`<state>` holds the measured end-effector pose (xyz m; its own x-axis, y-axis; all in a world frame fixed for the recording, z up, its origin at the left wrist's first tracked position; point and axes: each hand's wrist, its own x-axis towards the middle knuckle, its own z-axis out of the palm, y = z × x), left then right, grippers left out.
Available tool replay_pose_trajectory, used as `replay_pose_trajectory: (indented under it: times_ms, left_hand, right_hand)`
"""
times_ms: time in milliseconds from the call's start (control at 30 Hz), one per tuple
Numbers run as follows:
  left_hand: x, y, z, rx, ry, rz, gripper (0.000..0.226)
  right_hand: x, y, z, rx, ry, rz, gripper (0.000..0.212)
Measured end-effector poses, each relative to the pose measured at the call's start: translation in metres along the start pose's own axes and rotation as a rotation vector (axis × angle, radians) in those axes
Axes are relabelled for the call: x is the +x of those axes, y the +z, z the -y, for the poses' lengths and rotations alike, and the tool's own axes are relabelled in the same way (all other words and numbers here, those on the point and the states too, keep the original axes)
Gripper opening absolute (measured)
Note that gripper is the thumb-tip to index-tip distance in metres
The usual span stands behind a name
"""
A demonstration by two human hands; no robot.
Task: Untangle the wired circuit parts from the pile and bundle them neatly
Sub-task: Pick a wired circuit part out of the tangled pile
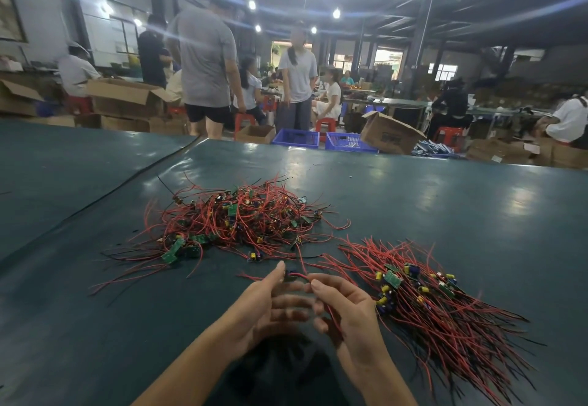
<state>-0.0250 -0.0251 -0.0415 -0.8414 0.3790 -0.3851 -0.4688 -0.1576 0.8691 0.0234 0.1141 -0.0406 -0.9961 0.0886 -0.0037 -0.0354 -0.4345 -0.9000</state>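
Note:
A tangled pile (pixel 235 224) of small green circuit boards with red and black wires lies on the dark green table (pixel 445 214), ahead and slightly left. To the right lies a combed bundle (pixel 426 297) with its wires running the same way. Between them, close to me, my left hand (pixel 267 307) and my right hand (pixel 346 313) meet around one wired circuit part (pixel 294 275). My left thumb touches its small dark board; the left fingers are blurred. My right hand pinches its red wire, which trails up toward the pile and down through my palm.
A black cable (pixel 105 195) runs along the seam on the table's left. Beyond the far edge are blue crates (pixel 297 138), open cardboard boxes (pixel 389 133), red stools and several people standing or seated at other benches.

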Motion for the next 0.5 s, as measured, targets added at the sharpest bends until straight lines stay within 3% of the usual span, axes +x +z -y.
replay_pose_trajectory:
  times_ms: [133, 333, 500]
  left_hand:
    - [0.000, -0.001, -0.006, -0.295, 0.115, -0.124, 0.037]
    - [-0.006, 0.001, -0.010, -0.282, 0.232, -0.123, 0.045]
    - [-0.010, 0.006, -0.007, -0.208, 0.278, -0.078, 0.043]
  right_hand:
    - [-0.002, 0.001, 0.002, 0.080, 0.008, 0.047, 0.019]
    - [-0.006, -0.004, 0.013, 0.379, 0.048, 0.032, 0.037]
    - [-0.004, 0.000, 0.010, 0.138, 0.017, -0.068, 0.028]
